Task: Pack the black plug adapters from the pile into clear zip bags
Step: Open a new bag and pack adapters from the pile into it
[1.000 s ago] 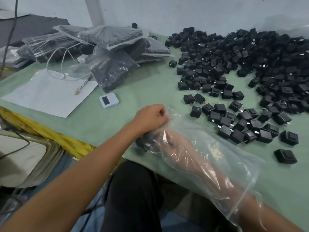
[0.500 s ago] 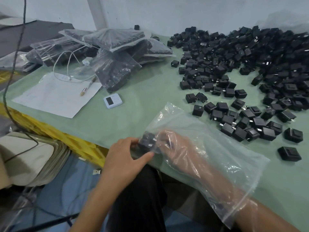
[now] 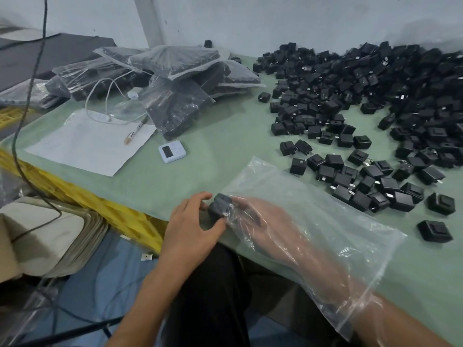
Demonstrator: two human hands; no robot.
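A large pile of black plug adapters (image 3: 375, 96) covers the right half of the green table (image 3: 225, 146). A clear zip bag (image 3: 325, 221) lies near the front edge, and my right hand (image 3: 263, 221) and forearm are inside it. That hand holds black adapters (image 3: 219, 205) at the bag's closed end. From outside the bag, my left hand (image 3: 193, 224) pinches the same end around those adapters with thumb and fingers.
Several filled bags (image 3: 175, 78) are stacked at the back left. A sheet of paper (image 3: 92, 141) with a pen (image 3: 135, 131), a white cable (image 3: 105, 96) and a small white timer (image 3: 172, 151) lie left of centre. The yellow table edge (image 3: 100, 204) runs along the front left.
My left hand came down from the top of the bag to its near end and now pinches the adapters there. The right hand stays inside the bag.
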